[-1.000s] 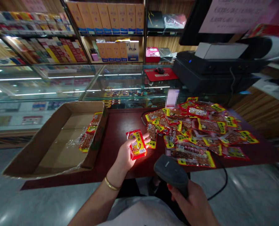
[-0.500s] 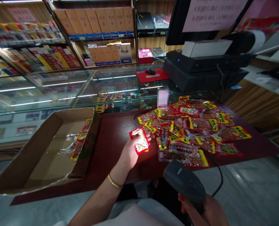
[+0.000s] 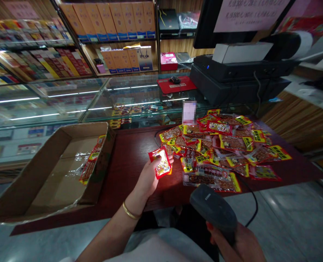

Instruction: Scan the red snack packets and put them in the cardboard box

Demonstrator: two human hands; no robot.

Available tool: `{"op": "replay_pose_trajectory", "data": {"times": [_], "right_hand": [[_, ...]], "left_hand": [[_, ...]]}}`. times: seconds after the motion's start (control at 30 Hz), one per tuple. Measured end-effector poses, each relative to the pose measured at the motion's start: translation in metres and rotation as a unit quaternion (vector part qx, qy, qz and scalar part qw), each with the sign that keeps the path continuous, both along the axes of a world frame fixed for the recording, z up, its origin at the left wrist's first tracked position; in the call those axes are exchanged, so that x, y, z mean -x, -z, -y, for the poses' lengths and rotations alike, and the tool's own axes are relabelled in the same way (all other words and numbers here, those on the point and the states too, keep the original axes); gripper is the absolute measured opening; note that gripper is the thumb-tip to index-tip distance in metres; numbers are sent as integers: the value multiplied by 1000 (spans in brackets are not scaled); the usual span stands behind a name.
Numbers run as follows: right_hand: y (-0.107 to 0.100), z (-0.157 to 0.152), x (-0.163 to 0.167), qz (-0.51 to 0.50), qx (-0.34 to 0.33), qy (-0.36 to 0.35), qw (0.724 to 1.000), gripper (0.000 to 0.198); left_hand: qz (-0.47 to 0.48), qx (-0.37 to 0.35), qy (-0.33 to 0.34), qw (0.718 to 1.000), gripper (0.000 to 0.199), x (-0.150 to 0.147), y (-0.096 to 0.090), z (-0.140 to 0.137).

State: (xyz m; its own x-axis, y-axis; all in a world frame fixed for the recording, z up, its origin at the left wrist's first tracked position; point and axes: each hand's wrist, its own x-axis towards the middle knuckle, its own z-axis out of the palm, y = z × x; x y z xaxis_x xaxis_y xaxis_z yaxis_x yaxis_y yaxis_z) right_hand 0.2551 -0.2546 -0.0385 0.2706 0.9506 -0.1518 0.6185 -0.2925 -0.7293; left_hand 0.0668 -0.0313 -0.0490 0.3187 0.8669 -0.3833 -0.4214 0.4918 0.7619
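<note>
In my left hand [image 3: 148, 178] is a small red-edged snack packet [image 3: 162, 163], its shiny face turned up and my thumb lying across it. The hand is closed on the packet above the dark red table [image 3: 128, 153]. My right hand [image 3: 234, 242] grips a black barcode scanner [image 3: 214, 207] by its handle, low at the front, its head pointing toward the left hand. A heap of red and yellow snack packets [image 3: 234, 142] covers the table's right part. At the left stands an open cardboard box [image 3: 52, 145] with a few similar packets [image 3: 92, 162] along its right wall.
Behind the table runs a glass display counter [image 3: 131, 91], bearing a red mouse pad [image 3: 164, 86] with a mouse [image 3: 174, 80]. A black monitor [image 3: 205, 25] and a black cash drawer [image 3: 218, 87] stand at the back right. The scanner's cable [image 3: 255, 198] curves past the packets.
My left hand with the snack packet has shifted very slightly left. The scanner in my right hand stays almost in place, and the view has tilted a little.
</note>
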Motion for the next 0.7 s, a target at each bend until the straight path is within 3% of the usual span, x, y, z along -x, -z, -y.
{"op": "replay_pose_trajectory", "data": {"times": [0.33,0.7], "right_hand": [[-7,-31,23,-33,-26,41,998,35],[0,-41,30,-32,-26,18,999,35]], "left_hand": [[-4,-6,19,1000,38,-4,-7,10],[13,-4,12,1000,32,-8,-18,22]]}}
